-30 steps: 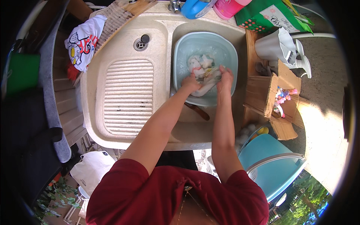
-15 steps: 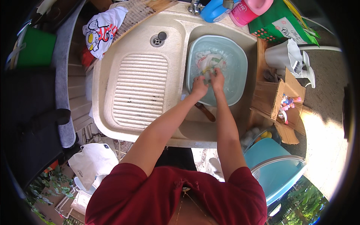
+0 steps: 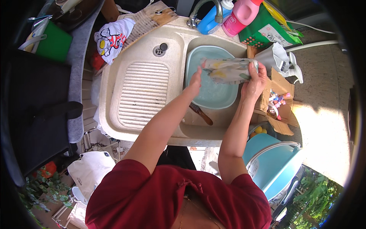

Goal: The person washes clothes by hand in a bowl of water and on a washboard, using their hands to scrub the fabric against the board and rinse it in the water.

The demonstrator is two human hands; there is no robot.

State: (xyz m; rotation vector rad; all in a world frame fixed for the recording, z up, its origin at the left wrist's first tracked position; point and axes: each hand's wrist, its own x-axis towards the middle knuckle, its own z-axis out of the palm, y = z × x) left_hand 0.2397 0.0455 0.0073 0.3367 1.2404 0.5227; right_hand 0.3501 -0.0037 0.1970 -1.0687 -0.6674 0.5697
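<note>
over the light-blue basin (image 3: 198, 61), stretched out sideways: a wet patterned cloth (image 3: 227, 70), pale with yellow and grey-green blotches. left hand (image 3: 195, 78) pinching the cloth's left end, fingers closed on it; right hand (image 3: 254, 79) clenched round the right end, just beside the basin's rim. water in the basin below, and the basin itself seated in the bowl of a beige sink (image 3: 126, 126), to the right of the ribbed draining board (image 3: 142, 93). beside the basin, down in the sink, a brown-handled brush (image 3: 201, 114), untouched. at the back: tap (image 3: 207, 9), blue bottle (image 3: 209, 23), pink bottle (image 3: 240, 17). on the far left corner, a printed white shirt (image 3: 110, 38) draped over a wooden washboard (image 3: 146, 21). to the right, torn cardboard box (image 3: 276, 101), and lower down a light-blue lidded bin (image 3: 272, 164).
</note>
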